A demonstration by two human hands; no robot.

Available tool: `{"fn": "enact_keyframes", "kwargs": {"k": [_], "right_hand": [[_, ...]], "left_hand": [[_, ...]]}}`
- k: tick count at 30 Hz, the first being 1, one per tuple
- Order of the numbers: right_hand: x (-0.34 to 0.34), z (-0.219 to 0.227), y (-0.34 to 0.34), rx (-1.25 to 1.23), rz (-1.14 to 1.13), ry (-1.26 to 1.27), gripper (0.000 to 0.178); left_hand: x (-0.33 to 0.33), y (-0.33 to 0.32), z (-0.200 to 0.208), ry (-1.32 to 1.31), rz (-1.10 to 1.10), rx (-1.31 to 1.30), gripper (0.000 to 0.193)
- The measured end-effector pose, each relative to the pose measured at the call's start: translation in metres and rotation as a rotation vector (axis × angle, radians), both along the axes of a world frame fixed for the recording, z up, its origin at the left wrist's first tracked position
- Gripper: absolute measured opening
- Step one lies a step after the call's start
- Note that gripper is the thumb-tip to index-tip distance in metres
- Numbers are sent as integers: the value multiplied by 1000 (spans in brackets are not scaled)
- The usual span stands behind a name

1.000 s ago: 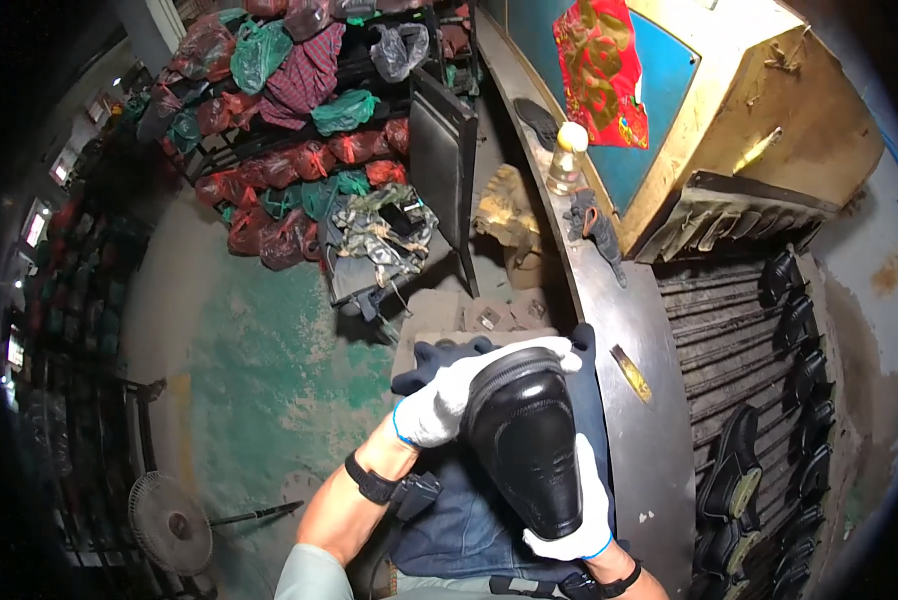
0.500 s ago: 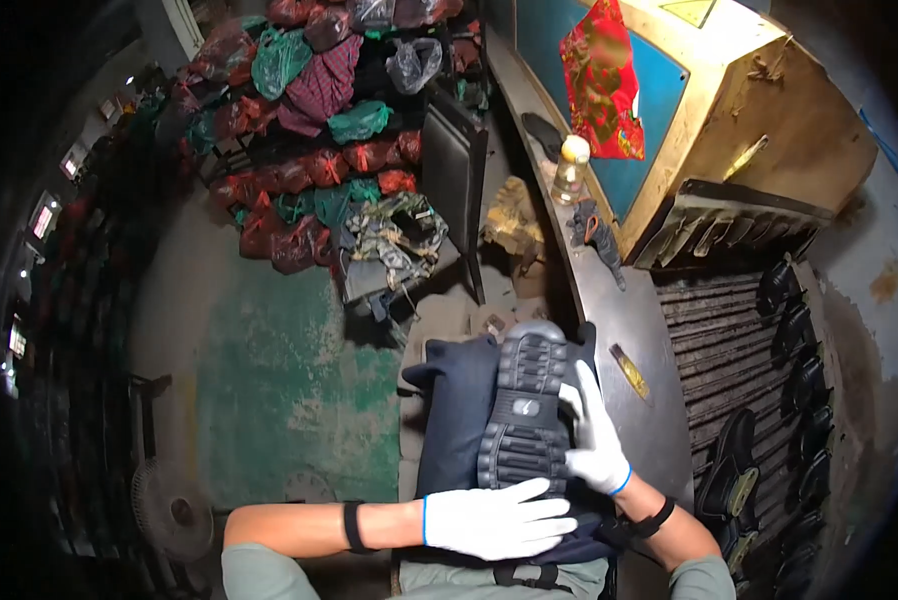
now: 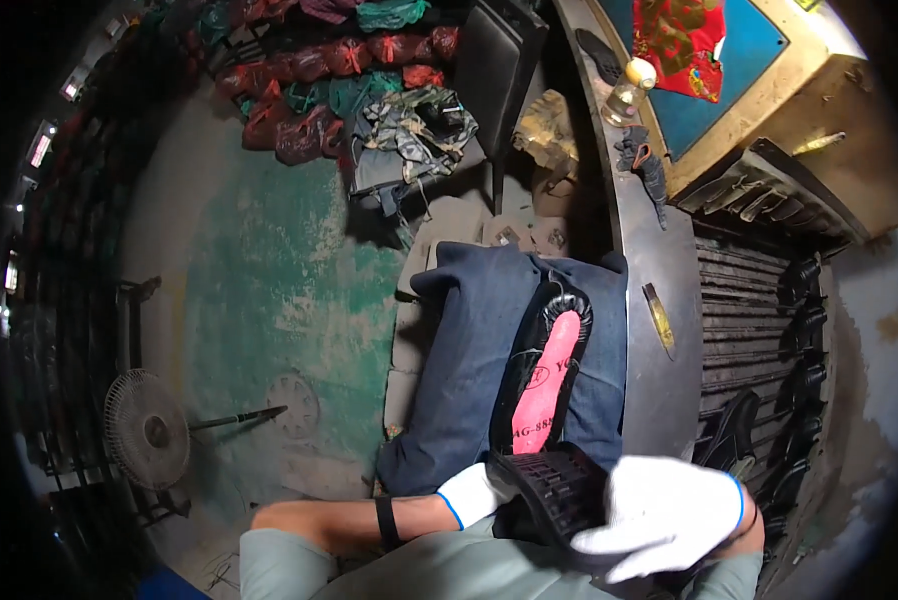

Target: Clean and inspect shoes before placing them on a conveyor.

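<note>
A black shoe upper with a pink, printed bottom lies bottom-up on the dark blue cloth over my lap. At its near end, close to my body, a black shoe sole is tilted with its tread showing. My right hand, in a white glove, grips the right side of this sole, fingers pointing left and down. My left hand, gloved too, reaches in at the sole's left side; its fingers are hidden behind the sole. Whether sole and upper touch there, I cannot tell.
Along my right runs a metal bench with a yellow-handled tool, a bottle and dark gloves. Beyond it, black shoes line a slatted rack. A fan stands left; a chair ahead.
The sole, earlier lying tread-up along my lap, is now close to my body, and the pink-bottomed upper shows. Both hands have moved nearer me. The view has tilted down.
</note>
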State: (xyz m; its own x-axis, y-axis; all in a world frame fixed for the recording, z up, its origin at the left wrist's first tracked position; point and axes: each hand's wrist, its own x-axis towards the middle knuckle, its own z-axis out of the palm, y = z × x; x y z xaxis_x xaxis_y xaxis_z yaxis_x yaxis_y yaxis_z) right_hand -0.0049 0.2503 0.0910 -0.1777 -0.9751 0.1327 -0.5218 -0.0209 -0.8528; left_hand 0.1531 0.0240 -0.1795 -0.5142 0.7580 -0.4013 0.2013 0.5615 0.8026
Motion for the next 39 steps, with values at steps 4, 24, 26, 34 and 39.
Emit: {"fn": "enact_keyframes", "kwargs": {"k": [4,24,26,34,39], "right_hand": [[-10,-53,-3,67,-238,159,48],[-13,-117,-42,210,-1297,-504,69],[-28,-111,-42,298,-1281,-476,70],[-61,-103,-32,496,-1243,-445,59],[-11,-146,-33,171,-1314,43,67]], "left_hand": [[3,-1,16,739,-23,23,60],[-174,-48,163,222,825,142,55],[-191,-47,165,153,822,101,57],[-236,-56,168,55,726,-110,42],[-195,-44,161,245,757,-52,35]]}}
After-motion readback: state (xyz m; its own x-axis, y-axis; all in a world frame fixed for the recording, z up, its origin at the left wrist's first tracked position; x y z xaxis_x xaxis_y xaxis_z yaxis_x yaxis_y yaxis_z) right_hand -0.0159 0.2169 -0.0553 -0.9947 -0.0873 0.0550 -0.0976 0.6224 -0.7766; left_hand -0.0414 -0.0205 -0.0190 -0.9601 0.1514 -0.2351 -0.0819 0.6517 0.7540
